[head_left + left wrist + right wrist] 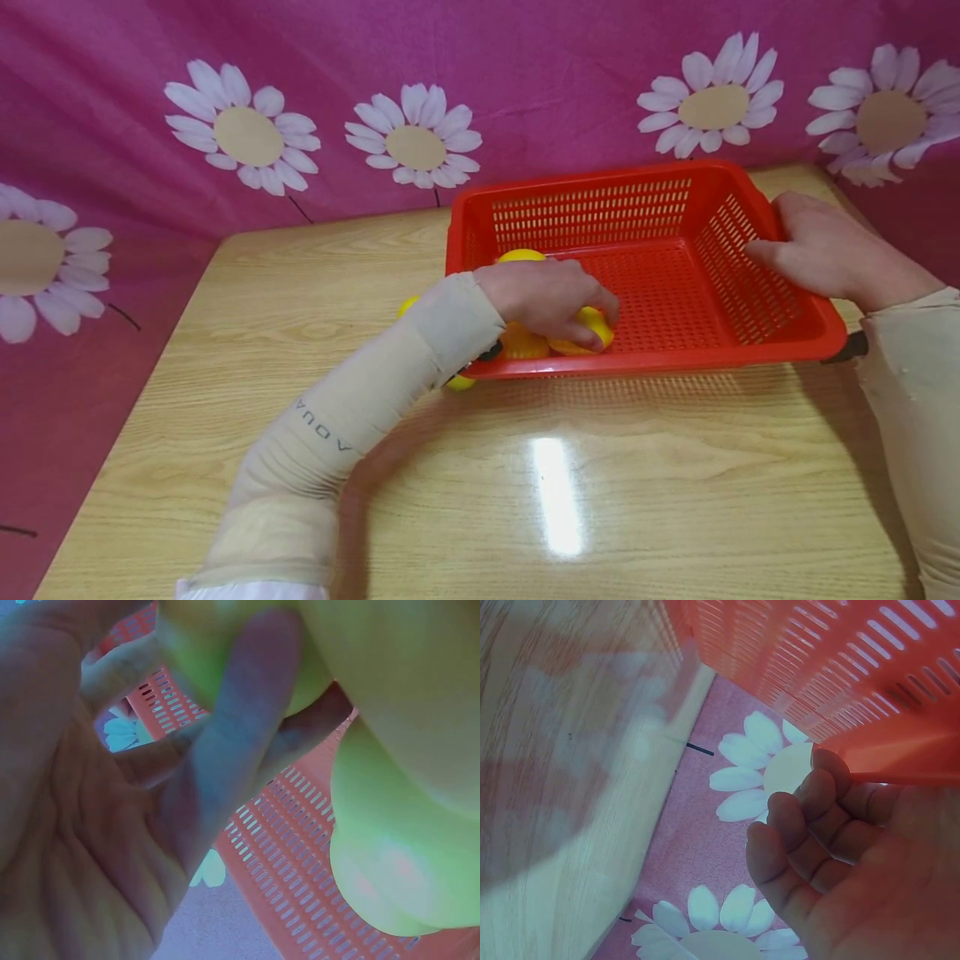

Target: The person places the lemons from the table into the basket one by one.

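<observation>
A red plastic basket point(637, 358) with slotted walls stands over the table, and its right end looks raised off the wood. My right hand point(832, 250) grips the rim at that end; in the right wrist view its fingers point(817, 825) curl under the rim. Inside the left part of the basket, my left hand point(551, 296) pinches a smooth, rounded yellow object point(594, 332) between thumb and fingers. Other rounded yellow objects point(523, 343) lie beside and behind that hand, partly hidden by it. Large and blurred, several point(405, 847) fill the right of the left wrist view.
More yellow pieces point(460, 382) show just outside the basket's left end, partly covered by the left forearm. The wooden table point(300, 292) meets a pink cloth point(525, 67) with white daisies behind. A dark wrist strap point(851, 346) shows by the right sleeve.
</observation>
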The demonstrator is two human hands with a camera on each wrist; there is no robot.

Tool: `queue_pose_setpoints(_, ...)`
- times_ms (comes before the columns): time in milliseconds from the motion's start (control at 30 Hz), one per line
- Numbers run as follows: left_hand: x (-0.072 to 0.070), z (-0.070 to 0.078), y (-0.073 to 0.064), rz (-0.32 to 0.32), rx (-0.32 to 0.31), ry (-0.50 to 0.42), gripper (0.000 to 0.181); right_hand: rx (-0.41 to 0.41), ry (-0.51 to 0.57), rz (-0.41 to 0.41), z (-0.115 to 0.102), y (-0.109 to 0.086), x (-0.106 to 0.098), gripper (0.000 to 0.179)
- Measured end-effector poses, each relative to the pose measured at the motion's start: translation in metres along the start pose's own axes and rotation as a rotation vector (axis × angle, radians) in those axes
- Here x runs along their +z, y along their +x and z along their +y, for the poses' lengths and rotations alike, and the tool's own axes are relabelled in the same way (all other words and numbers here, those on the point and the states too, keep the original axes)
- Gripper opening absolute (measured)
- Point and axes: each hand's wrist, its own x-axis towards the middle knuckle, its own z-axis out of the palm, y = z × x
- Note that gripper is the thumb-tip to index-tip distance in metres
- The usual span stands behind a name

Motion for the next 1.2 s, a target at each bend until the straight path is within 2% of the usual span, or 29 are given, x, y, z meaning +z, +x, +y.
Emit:
queue_pose_setpoints(367,0.0018,0.0012,0.0013,-0.003,0.007,-0.005,0.047,-0.008,-0.014,0.007,-0.0006,-0.0002,-0.0015,0.047)
queue_pose_setpoints(667,0.0018,0.0005,0.0031,0.012,0.056,-0.02,0.044,0.014,0.006,-0.011,-0.004,-0.004,-0.002,0.05)
queue_pose_setpoints(1100,0.0007,0.0,0.0014,0.005,0.063,-0.042,0.037,0.025,0.028,-0.027,-0.002,-0.0031,-0.0007,0.053)
queue_pose_setpoints(1200,-0.0001,0.0003,0.001,-0.006,0.052,-0.028,0.04,0.023,0.021,-0.024,-0.002,-0.0029,-0.0008,0.052)
